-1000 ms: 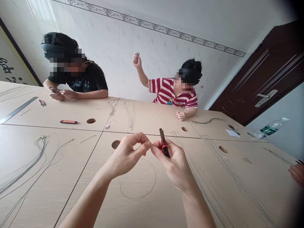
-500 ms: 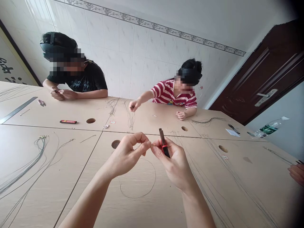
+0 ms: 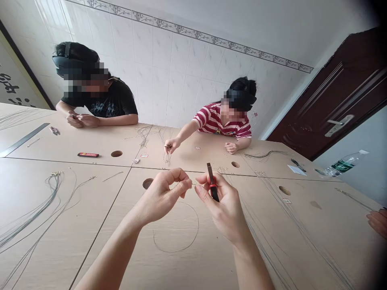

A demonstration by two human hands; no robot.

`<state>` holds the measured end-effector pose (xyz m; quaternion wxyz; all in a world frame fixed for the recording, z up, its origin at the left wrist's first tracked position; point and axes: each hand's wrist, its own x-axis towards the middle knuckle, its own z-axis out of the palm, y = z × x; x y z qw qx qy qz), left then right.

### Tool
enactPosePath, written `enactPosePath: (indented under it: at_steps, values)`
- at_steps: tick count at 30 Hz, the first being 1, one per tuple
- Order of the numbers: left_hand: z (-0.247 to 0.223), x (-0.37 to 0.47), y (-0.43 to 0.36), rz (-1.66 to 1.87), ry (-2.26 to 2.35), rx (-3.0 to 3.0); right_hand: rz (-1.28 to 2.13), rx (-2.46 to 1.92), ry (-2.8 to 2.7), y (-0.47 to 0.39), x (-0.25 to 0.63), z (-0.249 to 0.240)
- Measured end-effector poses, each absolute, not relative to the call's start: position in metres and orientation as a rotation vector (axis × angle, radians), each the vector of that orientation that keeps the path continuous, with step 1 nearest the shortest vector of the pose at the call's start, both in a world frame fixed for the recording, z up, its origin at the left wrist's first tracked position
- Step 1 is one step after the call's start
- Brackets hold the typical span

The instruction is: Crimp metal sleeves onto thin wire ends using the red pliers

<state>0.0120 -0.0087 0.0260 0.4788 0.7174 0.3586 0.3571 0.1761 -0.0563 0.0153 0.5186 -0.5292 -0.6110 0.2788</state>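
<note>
Pinched between the thumb and finger of my left hand (image 3: 165,195) is a thin wire (image 3: 198,225), whose long tail curls in a loop below the hand. A tiny gold-coloured end pokes out past the fingertips toward my right hand (image 3: 220,205). Small pliers (image 3: 213,183) with red and black handles rest in my right palm, jaws pointing up. The right thumb and forefinger are slightly apart, close to the wire's end; whether they touch it I cannot tell.
Wire bundles (image 3: 45,205) lie at left, more strands (image 3: 302,225) at right. Across the table are a red-black box cutter (image 3: 88,154), a metal ruler (image 3: 26,139) and a water bottle (image 3: 347,163). Two people sit opposite; one person's hand (image 3: 171,146) holds a tool over wires. Another hand (image 3: 377,223) shows at right.
My right thumb and forefinger have parted and drawn slightly right, away from the wire's end. My left hand stays put. The striped-shirt person's hand has lowered a little.
</note>
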Motion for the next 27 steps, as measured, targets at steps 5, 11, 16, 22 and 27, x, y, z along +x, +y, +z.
enactPosePath:
  at_steps: [5, 11, 16, 22, 27]
  values:
    - [0.0257, 0.0112, -0.0087, 0.847, 0.895, 1.73, 0.491, -1.221, -1.588, -0.0558, 0.1767, 0.0169]
    - [0.0241, 0.0123, -0.0074, 0.838, 0.864, 1.743, 0.503, -1.234, -1.678, -0.0543, 0.1772, 0.0174]
    - [0.0264, 0.0121, -0.0079, 0.846, 0.874, 1.741, 0.536, -1.21, -1.7, -0.0549, 0.1779, 0.0175]
    - [0.0297, 0.0114, -0.0099, 0.858, 0.882, 1.737, 0.536, -1.216, -1.68, -0.0573, 0.1788, 0.0183]
    - [0.0323, 0.0118, -0.0101, 0.875, 0.899, 1.735, 0.568, -1.233, -1.672, -0.0572, 0.1784, 0.0197]
